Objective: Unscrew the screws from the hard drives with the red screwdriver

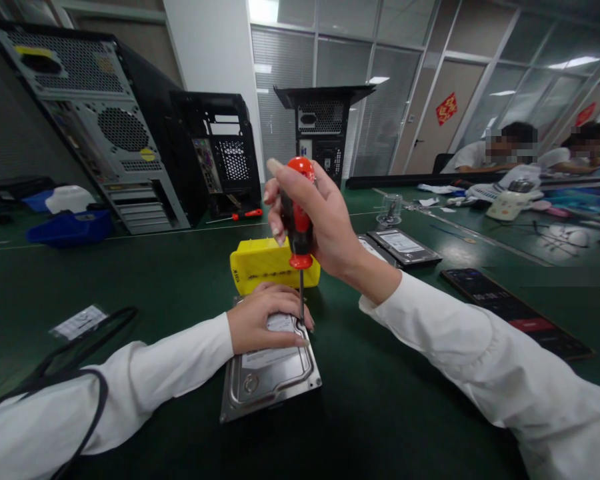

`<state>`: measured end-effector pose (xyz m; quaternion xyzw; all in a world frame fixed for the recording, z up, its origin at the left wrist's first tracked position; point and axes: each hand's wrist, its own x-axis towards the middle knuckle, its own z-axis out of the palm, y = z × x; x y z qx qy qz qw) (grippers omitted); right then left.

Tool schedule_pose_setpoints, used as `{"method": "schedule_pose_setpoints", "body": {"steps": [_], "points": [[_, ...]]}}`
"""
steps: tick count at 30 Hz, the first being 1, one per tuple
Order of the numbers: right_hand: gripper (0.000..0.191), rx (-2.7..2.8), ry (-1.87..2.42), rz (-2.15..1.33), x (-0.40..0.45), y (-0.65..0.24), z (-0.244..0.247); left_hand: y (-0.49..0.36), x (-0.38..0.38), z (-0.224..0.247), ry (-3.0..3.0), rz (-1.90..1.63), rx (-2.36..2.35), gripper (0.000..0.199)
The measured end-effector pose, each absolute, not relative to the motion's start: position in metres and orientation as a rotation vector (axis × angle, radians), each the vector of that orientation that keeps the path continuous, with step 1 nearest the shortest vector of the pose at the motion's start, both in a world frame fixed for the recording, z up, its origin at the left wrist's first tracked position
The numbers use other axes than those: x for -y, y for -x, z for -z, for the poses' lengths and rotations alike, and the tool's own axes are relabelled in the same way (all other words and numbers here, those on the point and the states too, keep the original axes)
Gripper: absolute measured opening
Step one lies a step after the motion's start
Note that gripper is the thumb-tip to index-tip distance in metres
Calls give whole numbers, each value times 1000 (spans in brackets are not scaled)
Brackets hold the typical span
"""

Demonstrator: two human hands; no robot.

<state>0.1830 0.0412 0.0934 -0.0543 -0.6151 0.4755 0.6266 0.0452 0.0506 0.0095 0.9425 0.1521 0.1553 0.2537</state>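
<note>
A silver hard drive (275,380) lies label-up on the green table in front of me. Across its upper part rests my left hand (270,317), its thumb stretched over the label and its fingers gripping toward the far right edge. My right hand (325,220) is wrapped round the red and black handle of a screwdriver (301,250). The screwdriver stands upright, its shaft pointing down to the drive's right edge beside my left fingertips. Whether the tip sits in a screw is too small to tell. Just behind the drive is a yellow plastic bin (250,267).
Computer cases (125,133) stand at the back left and centre. A second screwdriver (247,214) and a blue bin (70,228) lie leftward. More hard drives (405,245), a clear cup (391,210) and a phone (515,310) lie right. Beyond, people (505,150) sit.
</note>
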Motion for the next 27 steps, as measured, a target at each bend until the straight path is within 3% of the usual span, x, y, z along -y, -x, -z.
{"method": "schedule_pose_setpoints", "body": {"steps": [27], "points": [[18, 1437, 190, -1122, -27, -183, -99, -47, -54, -6, -2539, -473, -349, 19]]}}
